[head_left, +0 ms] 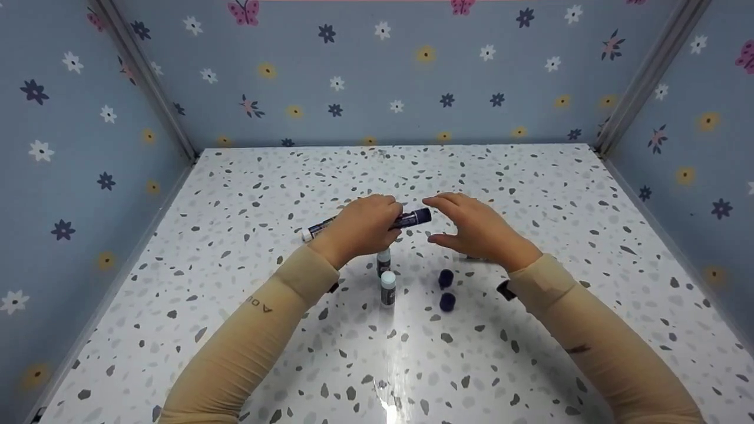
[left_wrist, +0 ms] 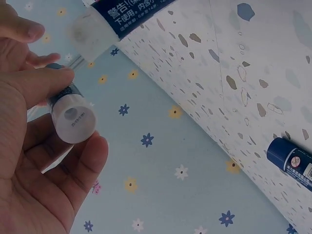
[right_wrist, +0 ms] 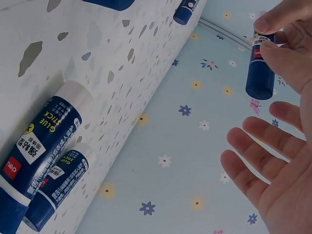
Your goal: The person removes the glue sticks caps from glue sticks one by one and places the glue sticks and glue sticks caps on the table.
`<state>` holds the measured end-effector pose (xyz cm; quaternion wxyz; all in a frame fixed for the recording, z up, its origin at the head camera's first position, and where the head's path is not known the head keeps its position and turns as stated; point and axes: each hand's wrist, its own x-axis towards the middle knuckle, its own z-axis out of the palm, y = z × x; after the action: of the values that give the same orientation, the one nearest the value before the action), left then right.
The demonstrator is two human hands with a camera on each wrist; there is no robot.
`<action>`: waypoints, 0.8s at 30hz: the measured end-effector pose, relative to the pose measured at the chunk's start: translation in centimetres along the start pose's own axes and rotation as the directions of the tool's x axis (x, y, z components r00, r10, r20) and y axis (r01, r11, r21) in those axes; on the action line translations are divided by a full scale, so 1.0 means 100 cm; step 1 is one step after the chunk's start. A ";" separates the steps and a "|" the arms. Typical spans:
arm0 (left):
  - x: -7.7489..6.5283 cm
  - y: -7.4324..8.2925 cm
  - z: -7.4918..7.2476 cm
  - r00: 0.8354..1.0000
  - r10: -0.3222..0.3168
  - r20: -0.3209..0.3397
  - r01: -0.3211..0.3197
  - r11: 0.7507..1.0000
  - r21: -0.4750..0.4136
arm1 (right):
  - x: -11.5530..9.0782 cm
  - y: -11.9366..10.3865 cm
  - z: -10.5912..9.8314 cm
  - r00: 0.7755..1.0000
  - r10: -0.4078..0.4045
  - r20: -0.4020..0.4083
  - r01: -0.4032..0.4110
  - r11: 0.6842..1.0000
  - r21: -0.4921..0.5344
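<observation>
My left hand (head_left: 365, 224) grips a glue stick (head_left: 412, 218) with a dark blue cap pointing right. In the left wrist view its white base (left_wrist: 74, 124) faces the camera, the thumb on the barrel. My right hand (head_left: 474, 227) is held just right of the cap, fingers extended and apart from the thumb. In the right wrist view its thumb overlaps the held glue stick (right_wrist: 261, 73). Below the hands, two glue sticks (head_left: 388, 290) show white ends upward. Two dark blue caps (head_left: 446, 279) show to their right. Another glue stick (head_left: 318, 228) lies partly hidden behind my left wrist.
The white speckled tabletop (head_left: 283, 377) reaches to a flowered blue back wall (head_left: 365, 70). Side walls (head_left: 59, 194) stand at left and right, with grey corner posts (head_left: 147, 76). A small grey thing (head_left: 476, 257) is mostly hidden behind my right hand.
</observation>
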<state>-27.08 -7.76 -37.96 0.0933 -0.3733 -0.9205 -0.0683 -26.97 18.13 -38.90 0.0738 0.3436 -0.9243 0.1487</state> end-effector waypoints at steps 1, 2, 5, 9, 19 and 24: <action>0.000 0.001 0.000 1.000 0.008 -0.004 -0.008 1.000 0.007 | 0.000 0.000 0.001 1.000 0.002 0.003 -0.002 1.000 0.003; 0.000 0.002 0.000 1.000 0.016 -0.008 -0.016 1.000 0.013 | 0.001 -0.001 0.001 1.000 0.003 0.005 -0.004 1.000 0.005; 0.001 0.006 0.000 0.999 0.036 -0.017 -0.036 0.999 0.035 | 0.001 -0.001 0.003 1.000 -0.004 0.003 0.004 1.000 0.016; 0.002 0.008 -0.001 0.997 0.060 -0.039 -0.058 0.997 0.050 | 0.001 0.000 0.004 0.998 -0.045 -0.034 0.046 0.998 0.041; 0.004 0.009 -0.003 0.996 0.038 -0.079 -0.031 0.996 0.081 | 0.004 -0.003 0.002 0.985 -0.105 -0.140 0.118 0.989 0.089; 0.008 0.012 -0.002 0.996 -0.001 -0.093 0.007 0.998 0.062 | 0.005 -0.008 0.000 0.970 -0.144 -0.194 0.162 0.983 0.081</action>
<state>-26.80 -6.46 -37.54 0.1475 -0.3646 -0.9176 -0.0572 -26.82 17.22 -38.58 0.1549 0.4017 -0.8758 0.2183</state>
